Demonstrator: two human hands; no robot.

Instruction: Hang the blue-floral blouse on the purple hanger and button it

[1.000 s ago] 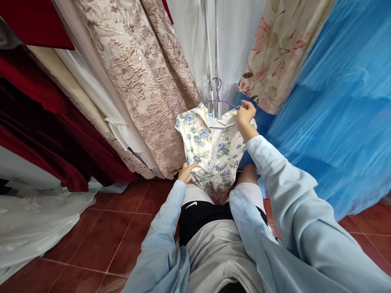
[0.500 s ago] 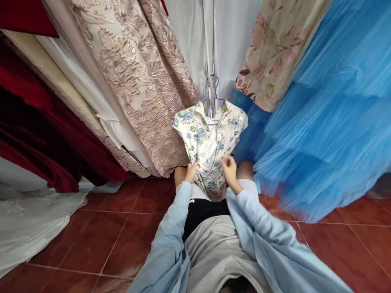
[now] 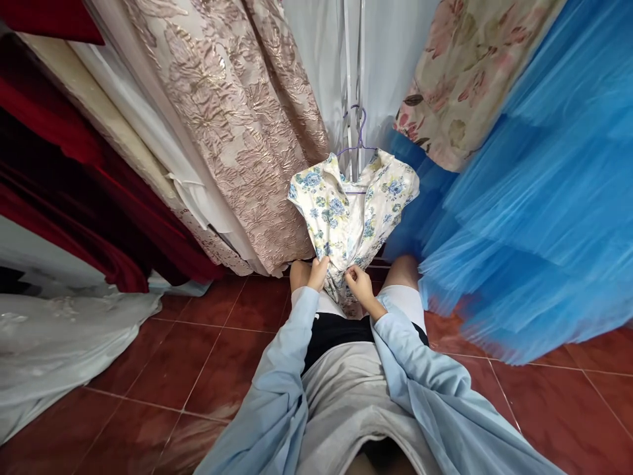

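A white short-sleeved dress with blue flowers hangs in front of me on a thin purple hanger, its neckline open in a deep V. My left hand is closed on the garment's left side at waist height. At the middle front, where the V ends, my right hand pinches the cloth with thumb and fingers. Whether a button or only fabric lies between those fingertips is too small to tell. The lower part of the garment falls between my knees.
A pink-gold brocade gown hangs close on the left, beside dark red cloth. To the right are a floral cloth and a wide blue tulle skirt. A pale sheer skirt spreads over the red tiled floor.
My right hand has moved left and inward, from the garment's right side to its middle front. My left hand keeps its hold. The whole view has shifted slightly.
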